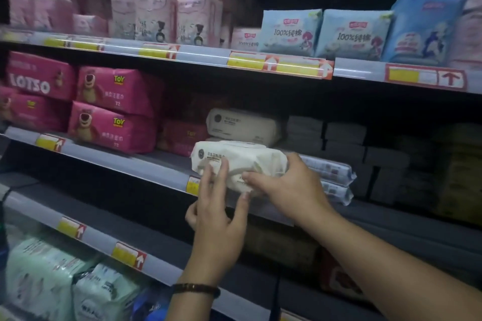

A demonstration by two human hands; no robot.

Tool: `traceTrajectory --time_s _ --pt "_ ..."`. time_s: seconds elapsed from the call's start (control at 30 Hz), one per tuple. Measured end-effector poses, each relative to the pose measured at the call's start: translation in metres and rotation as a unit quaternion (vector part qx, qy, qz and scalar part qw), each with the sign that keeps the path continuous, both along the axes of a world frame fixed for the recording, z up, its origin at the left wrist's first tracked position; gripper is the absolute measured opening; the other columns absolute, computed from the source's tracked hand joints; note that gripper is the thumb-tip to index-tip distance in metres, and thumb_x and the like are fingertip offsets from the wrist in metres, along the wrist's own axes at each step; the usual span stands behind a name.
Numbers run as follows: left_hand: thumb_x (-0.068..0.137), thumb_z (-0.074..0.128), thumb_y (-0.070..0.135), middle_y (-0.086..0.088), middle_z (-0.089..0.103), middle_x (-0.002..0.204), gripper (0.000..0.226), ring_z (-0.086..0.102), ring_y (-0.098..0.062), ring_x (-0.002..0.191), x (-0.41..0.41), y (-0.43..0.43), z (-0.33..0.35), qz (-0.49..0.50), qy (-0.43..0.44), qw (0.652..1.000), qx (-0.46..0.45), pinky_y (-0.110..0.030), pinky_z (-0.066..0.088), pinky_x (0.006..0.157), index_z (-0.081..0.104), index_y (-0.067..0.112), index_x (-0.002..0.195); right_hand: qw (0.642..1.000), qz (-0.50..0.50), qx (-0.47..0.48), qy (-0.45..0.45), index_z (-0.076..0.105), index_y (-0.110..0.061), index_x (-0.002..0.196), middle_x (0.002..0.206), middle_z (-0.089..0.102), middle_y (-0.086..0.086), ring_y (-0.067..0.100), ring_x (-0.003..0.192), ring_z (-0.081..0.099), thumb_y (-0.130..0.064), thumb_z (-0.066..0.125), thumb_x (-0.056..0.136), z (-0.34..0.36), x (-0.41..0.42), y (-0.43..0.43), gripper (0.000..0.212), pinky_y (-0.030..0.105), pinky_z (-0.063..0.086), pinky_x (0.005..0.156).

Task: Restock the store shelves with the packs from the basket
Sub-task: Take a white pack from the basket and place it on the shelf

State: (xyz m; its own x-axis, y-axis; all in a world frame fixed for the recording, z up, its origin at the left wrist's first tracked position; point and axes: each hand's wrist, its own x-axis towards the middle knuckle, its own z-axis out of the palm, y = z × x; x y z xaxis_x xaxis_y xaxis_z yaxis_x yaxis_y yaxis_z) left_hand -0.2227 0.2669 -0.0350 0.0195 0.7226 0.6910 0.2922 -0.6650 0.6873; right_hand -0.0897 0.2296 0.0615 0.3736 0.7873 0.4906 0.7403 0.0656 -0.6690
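A white pack of wipes (242,161) with a round dark logo is held at the front edge of the middle shelf (146,168). My left hand (219,211) grips its lower left side from below, fingers up over the front. My right hand (289,185) holds its right end and underside. Behind it on the same shelf lies a matching white pack (242,125). The basket is out of sight.
Pink Lotso tissue packs (114,109) are stacked left on the middle shelf. Clear-wrapped packs (331,177) and dark stacks (347,148) lie to the right. Blue and pink packs fill the top shelf (284,64). Green packs (44,276) sit lower left.
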Motion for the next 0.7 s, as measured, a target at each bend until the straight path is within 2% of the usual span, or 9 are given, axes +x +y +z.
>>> traceTrajectory --time_s 0.03,0.1,0.13,0.23,0.33,0.43,0.5,0.6,0.7 --pt "0.103 0.047 0.053 0.021 -0.006 0.171 0.066 -0.001 0.034 0.135 -0.001 0.002 0.001 0.003 0.004 1.000 -0.008 -0.048 0.006 0.125 0.010 0.061 0.157 1.000 -0.008 -0.009 -0.024 0.060 -0.037 0.114 0.101 0.070 -0.019 0.004 0.092 0.066 -0.078 0.082 0.057 0.001 0.000 0.003 0.073 0.034 0.059 0.078" --pt "0.103 0.046 0.053 0.017 -0.008 0.171 0.070 0.010 0.019 0.146 -0.005 0.006 0.002 0.015 0.020 0.999 -0.025 -0.050 0.003 0.126 0.001 0.067 0.154 0.998 -0.016 -0.029 -0.045 0.063 -0.037 0.112 0.100 0.071 -0.019 0.006 0.093 0.067 -0.085 0.075 0.055 0.003 -0.002 0.011 0.075 0.038 0.060 0.081" --pt "0.103 0.044 0.054 0.015 -0.009 0.171 0.071 0.010 0.008 0.152 -0.006 0.006 0.003 0.020 0.031 0.999 -0.033 -0.051 0.002 0.126 -0.005 0.069 0.152 0.998 -0.015 -0.040 -0.042 0.064 -0.037 0.111 0.101 0.072 -0.018 0.007 0.094 0.067 -0.087 0.073 0.052 0.003 -0.003 0.014 0.078 0.039 0.060 0.082" --pt "0.102 0.040 0.057 0.012 -0.016 0.173 0.074 -0.003 0.004 0.152 -0.005 0.008 0.003 0.024 0.051 0.997 -0.044 -0.055 0.000 0.126 -0.016 0.069 0.149 0.996 -0.020 -0.074 -0.046 0.066 -0.037 0.110 0.100 0.073 -0.017 0.010 0.094 0.069 -0.092 0.068 0.048 0.005 -0.002 0.020 0.083 0.041 0.061 0.085" --pt "0.103 0.041 0.058 0.012 -0.021 0.172 0.079 -0.001 -0.008 0.160 -0.005 0.009 -0.002 0.027 0.071 0.996 -0.039 -0.060 0.004 0.124 -0.022 0.066 0.149 0.990 -0.037 -0.109 -0.086 0.064 -0.038 0.114 0.102 0.072 -0.017 0.015 0.098 0.068 -0.096 0.062 0.049 0.006 -0.003 0.019 0.087 0.041 0.060 0.086" --pt "0.101 0.052 0.053 0.014 -0.022 0.171 0.091 -0.002 -0.008 0.160 -0.012 0.008 -0.005 0.022 0.107 0.993 -0.049 -0.063 0.013 0.122 -0.024 0.065 0.149 0.983 -0.059 -0.124 -0.124 0.056 -0.034 0.131 0.120 0.071 -0.007 0.025 0.115 0.065 -0.101 0.055 0.048 0.006 -0.007 0.012 0.107 0.046 0.058 0.092" --pt "0.098 0.063 0.046 0.011 -0.017 0.173 0.101 -0.005 0.000 0.156 -0.019 0.005 -0.002 -0.006 0.103 0.993 -0.065 -0.063 0.021 0.122 -0.021 0.064 0.151 0.979 -0.055 -0.134 -0.141 0.047 -0.025 0.144 0.134 0.066 0.000 0.030 0.126 0.059 -0.097 0.057 0.058 0.006 -0.010 0.002 0.113 0.048 0.055 0.099" --pt "0.097 0.067 0.038 0.010 0.002 0.174 0.096 -0.001 0.003 0.155 -0.021 -0.013 0.008 -0.046 0.069 0.994 -0.077 -0.051 0.024 0.126 -0.003 0.049 0.162 0.978 -0.039 -0.132 -0.158 0.042 -0.023 0.152 0.146 0.057 0.005 0.031 0.136 0.051 -0.082 0.063 0.078 0.009 -0.004 -0.028 0.096 0.049 0.050 0.107" --pt "0.097 0.066 0.038 0.012 0.025 0.163 0.082 0.029 -0.005 0.150 -0.012 -0.055 0.012 -0.054 0.073 0.994 -0.054 -0.025 0.032 0.114 0.018 0.034 0.163 0.977 -0.002 -0.117 -0.180 0.048 -0.025 0.147 0.145 0.055 0.004 0.027 0.137 0.050 -0.062 0.068 0.090 0.008 0.013 -0.073 0.071 0.043 0.047 0.109"
